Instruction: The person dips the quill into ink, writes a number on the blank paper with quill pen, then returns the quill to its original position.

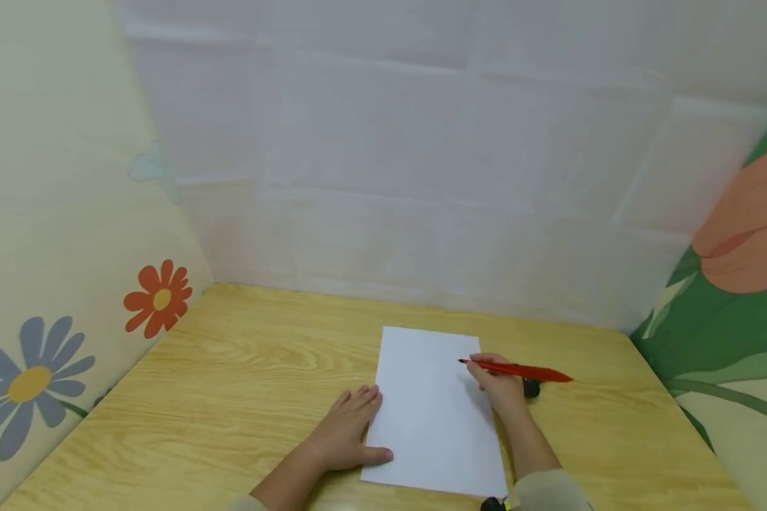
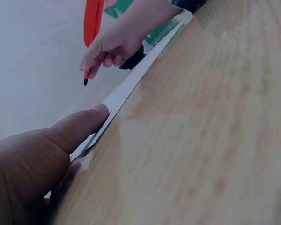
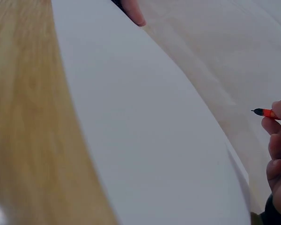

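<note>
A blank white sheet of paper [image 1: 431, 419] lies on the wooden table in the head view. My left hand [image 1: 350, 434] rests flat at its left edge, fingers spread, the thumb lying over the lower left part of the sheet. Over the upper right of the paper, my right hand [image 1: 501, 383] pinches a red feather-shaped pen [image 1: 540, 372] between thumb and fingers. The pen's black tip points left; in the left wrist view the pen [image 2: 92, 23] stands clear above the sheet. The right wrist view also shows the tip apart from the paper [image 3: 131, 112].
The wooden table [image 1: 249, 376] extends to both sides of the sheet. A pale hanging cloth [image 1: 371, 142] closes off the back. Flower-patterned panels stand at the left [image 1: 57, 213] and right [image 1: 729, 333]. A black object [image 1: 532, 388] shows beside the right wrist.
</note>
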`<state>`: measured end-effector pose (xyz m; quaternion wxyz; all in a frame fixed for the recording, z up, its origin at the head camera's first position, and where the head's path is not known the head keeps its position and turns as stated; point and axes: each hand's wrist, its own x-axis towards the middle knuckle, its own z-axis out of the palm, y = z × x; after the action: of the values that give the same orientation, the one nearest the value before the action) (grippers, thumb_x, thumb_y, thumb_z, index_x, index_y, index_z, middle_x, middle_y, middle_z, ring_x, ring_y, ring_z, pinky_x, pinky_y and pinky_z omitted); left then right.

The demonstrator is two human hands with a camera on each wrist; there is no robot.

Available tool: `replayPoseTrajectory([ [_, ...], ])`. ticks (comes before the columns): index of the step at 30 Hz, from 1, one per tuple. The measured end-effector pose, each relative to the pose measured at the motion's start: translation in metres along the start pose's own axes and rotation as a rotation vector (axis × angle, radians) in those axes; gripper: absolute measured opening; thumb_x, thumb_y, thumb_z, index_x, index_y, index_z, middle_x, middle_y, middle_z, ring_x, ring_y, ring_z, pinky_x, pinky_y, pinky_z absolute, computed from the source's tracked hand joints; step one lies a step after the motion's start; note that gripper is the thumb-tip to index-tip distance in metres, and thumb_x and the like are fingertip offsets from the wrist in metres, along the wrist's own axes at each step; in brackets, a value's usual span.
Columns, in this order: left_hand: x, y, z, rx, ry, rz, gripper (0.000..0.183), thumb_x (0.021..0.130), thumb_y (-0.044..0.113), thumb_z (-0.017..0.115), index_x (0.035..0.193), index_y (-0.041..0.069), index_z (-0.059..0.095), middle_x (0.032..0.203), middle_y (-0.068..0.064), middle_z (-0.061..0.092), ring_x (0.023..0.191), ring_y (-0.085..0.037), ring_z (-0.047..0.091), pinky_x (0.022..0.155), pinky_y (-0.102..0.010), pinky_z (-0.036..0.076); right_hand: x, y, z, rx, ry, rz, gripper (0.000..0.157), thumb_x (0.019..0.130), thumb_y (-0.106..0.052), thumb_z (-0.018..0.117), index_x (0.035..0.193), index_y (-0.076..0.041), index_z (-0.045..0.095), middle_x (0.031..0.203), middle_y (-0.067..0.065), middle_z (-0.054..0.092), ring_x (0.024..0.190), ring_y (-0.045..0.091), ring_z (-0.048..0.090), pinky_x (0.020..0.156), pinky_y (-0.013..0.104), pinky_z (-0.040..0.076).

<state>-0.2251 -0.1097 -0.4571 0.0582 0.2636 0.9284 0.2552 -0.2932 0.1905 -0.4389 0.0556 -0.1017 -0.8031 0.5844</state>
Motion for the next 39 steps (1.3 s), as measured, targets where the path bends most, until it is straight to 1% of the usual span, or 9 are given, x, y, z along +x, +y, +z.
replayPoseTrajectory([
  [8,0.001,0.001,0.001,0.012,-0.001,-0.008,0.1,0.08,0.062,0.068,0.149,-0.003,0.035,0.16,-0.017,0.028,0.15,-0.033,0.023,0.123,-0.056,0.014,0.008,0.001,0.01,0.006,0.007,-0.011,0.03,0.084,-0.022,0.075,0.109,-0.006,0.071,0.069,-0.01,0.059,0.059,0.012,0.05,0.055,0.021,0.04],
  [13,0.002,0.0,0.003,0.028,0.001,-0.011,0.1,0.08,0.063,0.068,0.149,-0.003,0.035,0.16,-0.016,0.029,0.15,-0.033,0.023,0.123,-0.056,0.015,0.014,0.002,0.016,-0.013,0.006,-0.013,0.029,0.084,-0.024,0.075,0.108,-0.008,0.071,0.062,-0.008,0.055,0.057,0.012,0.049,0.054,0.022,0.039],
  [17,0.002,0.0,0.004,0.034,0.01,-0.014,0.1,0.08,0.063,0.067,0.149,-0.003,0.035,0.16,-0.016,0.029,0.15,-0.032,0.024,0.123,-0.055,0.015,0.018,0.0,0.021,-0.009,0.014,-0.027,0.028,0.085,-0.022,0.074,0.107,-0.005,0.07,0.059,-0.008,0.053,0.055,0.011,0.047,0.052,0.022,0.039],
  [22,0.001,0.0,0.004,0.031,0.016,-0.02,0.101,0.08,0.063,0.067,0.149,-0.003,0.035,0.16,-0.016,0.029,0.15,-0.032,0.024,0.123,-0.055,0.015,0.024,-0.002,0.027,-0.014,0.034,-0.03,0.027,0.086,-0.02,0.073,0.105,-0.002,0.07,0.061,-0.009,0.053,0.054,0.01,0.047,0.053,0.022,0.04],
  [27,0.001,0.002,0.005,0.039,0.016,-0.023,0.101,0.08,0.064,0.067,0.149,-0.002,0.035,0.16,-0.015,0.029,0.15,-0.032,0.024,0.123,-0.055,0.015,0.028,-0.004,0.031,-0.001,0.053,-0.031,0.026,0.085,-0.018,0.072,0.105,0.0,0.07,0.059,-0.009,0.052,0.052,0.01,0.047,0.053,0.022,0.04],
  [33,0.001,0.004,0.003,0.031,0.011,-0.027,0.1,0.08,0.063,0.068,0.149,-0.003,0.036,0.16,-0.015,0.03,0.15,-0.032,0.024,0.123,-0.055,0.015,0.03,-0.011,0.031,0.004,0.049,-0.016,0.027,0.086,-0.017,0.071,0.106,0.001,0.069,0.06,-0.009,0.052,0.053,0.01,0.046,0.053,0.022,0.04],
  [39,0.0,0.005,0.002,0.031,0.013,-0.031,0.1,0.08,0.063,0.068,0.149,-0.003,0.036,0.16,-0.015,0.03,0.15,-0.032,0.024,0.123,-0.055,0.015,0.034,-0.015,0.03,-0.019,0.036,0.026,0.027,0.088,-0.021,0.07,0.107,-0.002,0.069,0.064,-0.006,0.054,0.057,0.013,0.048,0.057,0.024,0.042],
])
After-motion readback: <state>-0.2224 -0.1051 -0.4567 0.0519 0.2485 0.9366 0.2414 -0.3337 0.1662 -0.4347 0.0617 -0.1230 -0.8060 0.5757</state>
